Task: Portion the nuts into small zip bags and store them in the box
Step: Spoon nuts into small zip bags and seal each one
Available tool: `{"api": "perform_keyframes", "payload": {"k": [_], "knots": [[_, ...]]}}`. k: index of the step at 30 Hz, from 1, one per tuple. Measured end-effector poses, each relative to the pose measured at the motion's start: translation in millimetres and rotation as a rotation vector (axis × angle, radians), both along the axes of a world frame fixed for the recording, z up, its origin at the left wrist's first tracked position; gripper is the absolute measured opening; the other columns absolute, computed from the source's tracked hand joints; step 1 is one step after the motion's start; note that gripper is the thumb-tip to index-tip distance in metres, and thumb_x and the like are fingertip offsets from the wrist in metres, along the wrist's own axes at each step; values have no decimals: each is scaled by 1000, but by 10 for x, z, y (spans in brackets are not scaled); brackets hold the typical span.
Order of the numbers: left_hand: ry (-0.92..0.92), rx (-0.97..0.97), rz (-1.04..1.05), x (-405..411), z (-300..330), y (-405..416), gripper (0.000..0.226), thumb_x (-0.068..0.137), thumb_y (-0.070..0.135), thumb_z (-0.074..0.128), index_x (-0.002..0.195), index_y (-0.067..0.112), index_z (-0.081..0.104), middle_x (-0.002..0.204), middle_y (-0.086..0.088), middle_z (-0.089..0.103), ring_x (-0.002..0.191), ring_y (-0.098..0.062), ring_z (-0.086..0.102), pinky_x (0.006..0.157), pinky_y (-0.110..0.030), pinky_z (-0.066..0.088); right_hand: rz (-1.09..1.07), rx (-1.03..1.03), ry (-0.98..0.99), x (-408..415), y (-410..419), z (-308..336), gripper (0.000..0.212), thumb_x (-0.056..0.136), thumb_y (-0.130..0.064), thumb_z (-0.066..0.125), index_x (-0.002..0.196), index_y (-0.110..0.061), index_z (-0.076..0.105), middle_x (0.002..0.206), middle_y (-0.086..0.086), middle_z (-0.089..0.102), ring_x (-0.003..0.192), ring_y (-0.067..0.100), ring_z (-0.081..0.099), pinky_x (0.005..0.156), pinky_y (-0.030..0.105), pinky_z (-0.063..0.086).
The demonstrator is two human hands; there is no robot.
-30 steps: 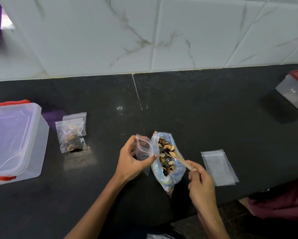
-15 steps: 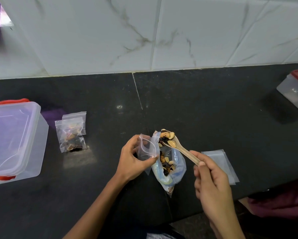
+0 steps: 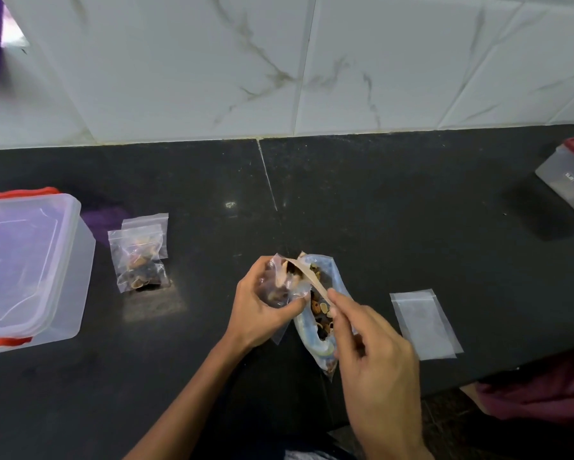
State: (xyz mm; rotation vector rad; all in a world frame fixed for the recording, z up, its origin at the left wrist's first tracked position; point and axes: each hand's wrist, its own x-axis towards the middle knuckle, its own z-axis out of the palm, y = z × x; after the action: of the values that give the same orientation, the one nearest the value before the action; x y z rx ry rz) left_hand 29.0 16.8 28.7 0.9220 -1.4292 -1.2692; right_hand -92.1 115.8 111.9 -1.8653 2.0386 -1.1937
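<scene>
My left hand (image 3: 257, 305) grips a small clear zip bag (image 3: 276, 287) with its mouth held apart; a few nuts lie inside. My right hand (image 3: 375, 353) pinches the handle of a wooden spoon (image 3: 307, 275), whose bowl is tipped into that bag's mouth. Just to the right lies the large open bag of mixed nuts (image 3: 322, 313) on the black counter. Two filled small zip bags (image 3: 139, 254) lie to the left. A clear plastic box with red clips (image 3: 27, 270) stands at the far left, lid on.
Empty flat zip bags (image 3: 423, 323) lie to the right of my hands. A second clear container with a red lid (image 3: 571, 177) sits at the far right. A white marbled tile wall (image 3: 279, 61) backs the counter. The counter's front edge runs close under my right hand.
The spoon rose loaded out of the large nut bag, then swung left and tipped into the small bag held in my left hand. Nuts now show inside the small bag.
</scene>
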Motion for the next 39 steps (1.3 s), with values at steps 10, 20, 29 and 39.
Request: {"api": "perform_keyframes", "payload": {"k": [10,20,29,39], "knots": [[-11,-53,30,-1,-7,9,47,67,20,77,107,12,55,101,7,61,93,-13,63,78,-24,53,71,-143,-37,8,12,27,28,86,-25,57,103,-9,71,76,-5,68,66,-2,58,56,3,45],[-146,-98,188,58,-98,50,52,71,43,72,114,26,47,116,2,49,102,-20,57,83,-45,53,-198,-260,-289,-261,-62,55,17,83,-18,65,100,-16,67,75,-3,67,63,7,62,52,6,45],[-172,-47,150,-4,-152,90,45,69,38,75,104,29,49,103,6,57,88,-16,63,72,-31,54,-210,67,40,-320,-22,-360,5,80,-16,62,76,-18,61,61,-12,54,51,1,55,41,20,49],[-202,60,45,24,-152,62,44,67,29,76,103,21,53,100,13,64,88,-9,68,72,-35,59,-241,148,8,-113,-149,-497,21,88,-16,57,73,-26,45,59,-12,49,48,2,48,39,15,35]]}}
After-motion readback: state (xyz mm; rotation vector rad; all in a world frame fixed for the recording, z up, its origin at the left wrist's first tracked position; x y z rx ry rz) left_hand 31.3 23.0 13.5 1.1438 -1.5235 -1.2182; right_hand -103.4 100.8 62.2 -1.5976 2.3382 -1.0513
